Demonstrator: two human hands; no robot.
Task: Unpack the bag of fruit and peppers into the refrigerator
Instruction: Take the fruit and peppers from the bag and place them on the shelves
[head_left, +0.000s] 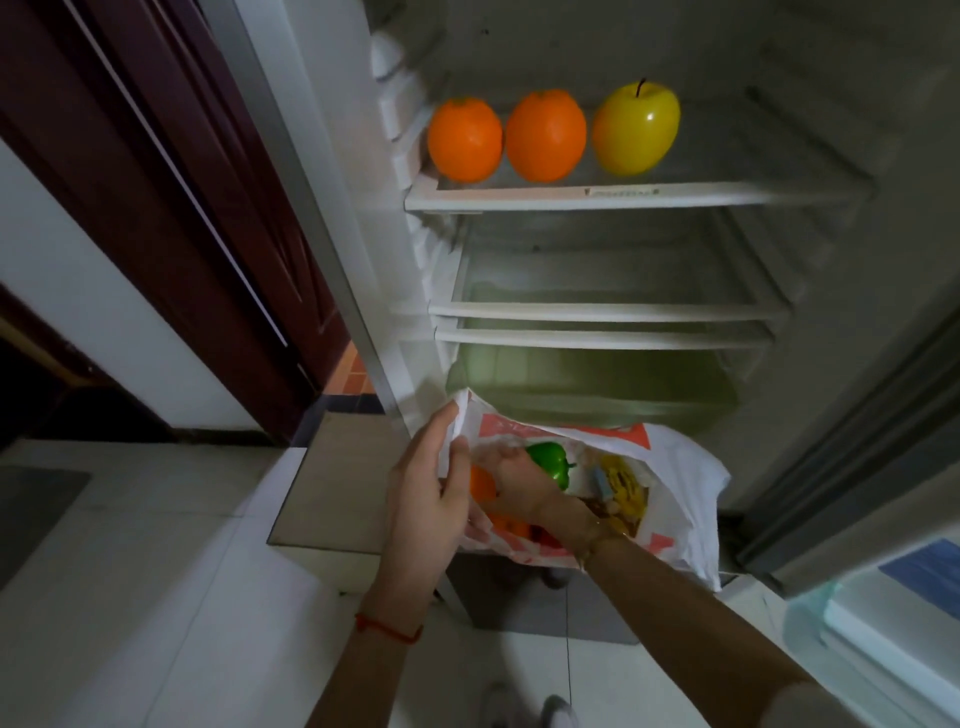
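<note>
Left hand (431, 483) pinches the near rim of the white-and-orange bag (680, 499), holding it open in front of the refrigerator (831, 130). Right hand (514, 480) reaches inside beside a green pepper (550, 462); its fingers are hidden, so I cannot tell whether it grasps anything. Orange pieces and yellow packets crowd the bag around it. On the top shelf (571, 197) two oranges (465, 139) and a yellow apple (636, 127) sit in a row, with room to their right. The lower shelves lie behind the bag's mouth.

White-and-orange plastic bag (675, 483) held open by left hand (431, 499); green pepper (550, 462) inside, just beyond right hand (514, 480).
</note>
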